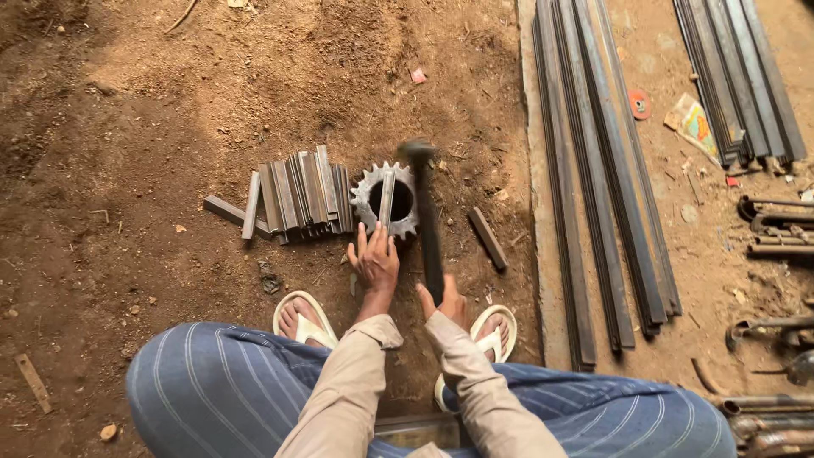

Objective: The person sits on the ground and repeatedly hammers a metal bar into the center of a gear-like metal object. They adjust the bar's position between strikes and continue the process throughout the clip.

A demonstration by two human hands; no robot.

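Observation:
My left hand [373, 261] holds a short flat metal strip [386, 200] laid across a steel toothed gear [366, 202] that lies flat on the dirt. My right hand [443, 301] grips the dark handle of a hammer [428, 229]; its blurred head [417, 151] hovers above the gear's far right rim. I squat over them with both feet in white sandals [305, 326] on the ground.
A pile of short cut metal strips [297, 193] lies left of the gear, and a single strip [487, 237] lies to the right. Long steel bars [602, 161] run along the right side, more bars [742, 76] farther right. Curved metal scrap [776, 225] sits at the right edge.

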